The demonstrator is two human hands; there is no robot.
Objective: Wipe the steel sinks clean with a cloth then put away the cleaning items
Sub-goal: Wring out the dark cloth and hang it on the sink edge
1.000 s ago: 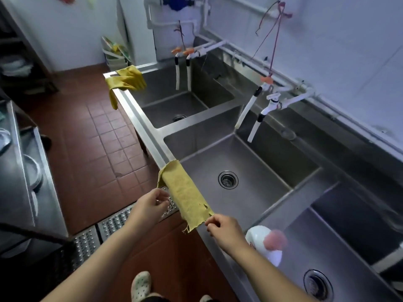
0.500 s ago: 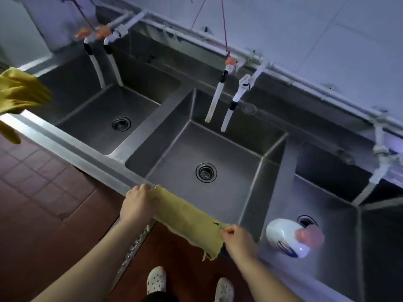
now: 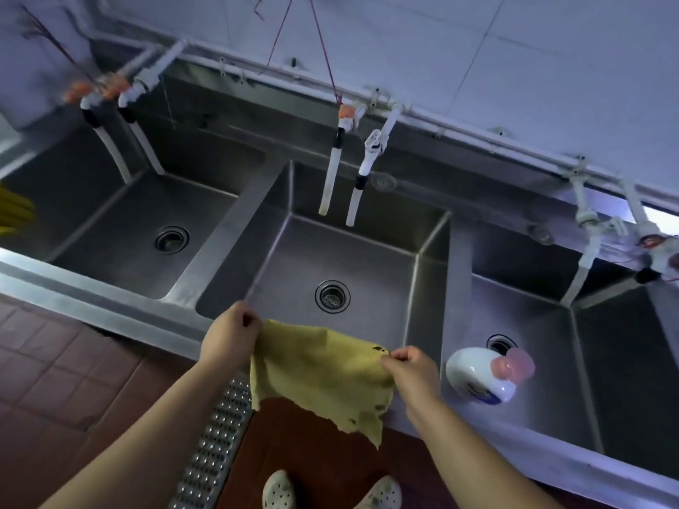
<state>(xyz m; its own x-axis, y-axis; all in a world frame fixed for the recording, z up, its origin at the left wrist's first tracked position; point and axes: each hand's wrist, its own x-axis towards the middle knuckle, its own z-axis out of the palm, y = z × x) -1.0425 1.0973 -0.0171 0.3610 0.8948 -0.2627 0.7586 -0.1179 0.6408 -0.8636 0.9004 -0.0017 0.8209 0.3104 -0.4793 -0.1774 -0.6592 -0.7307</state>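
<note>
A: Holding what, both hands?
B: Yep. Left hand (image 3: pixel 229 337) grips one top corner of the yellow cloth (image 3: pixel 319 376), right hand (image 3: pixel 411 369) pinches the other. Cloth hangs spread btwn them, over the front rim of the middle sink (image 3: pixel 367 259).
A: Anything nearby?
B: White bottle w/ pink cap (image 3: pixel 485 374) just right of the right hand, in the next sink (image 3: pixel 551 361).

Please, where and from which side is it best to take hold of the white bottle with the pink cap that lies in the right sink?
Probably the white plastic bottle with the pink cap is best gripped around its rounded body, coming from above. It lies on its side in the right steel sink, cap pointing right, so fingers can close across the body's width.
</note>
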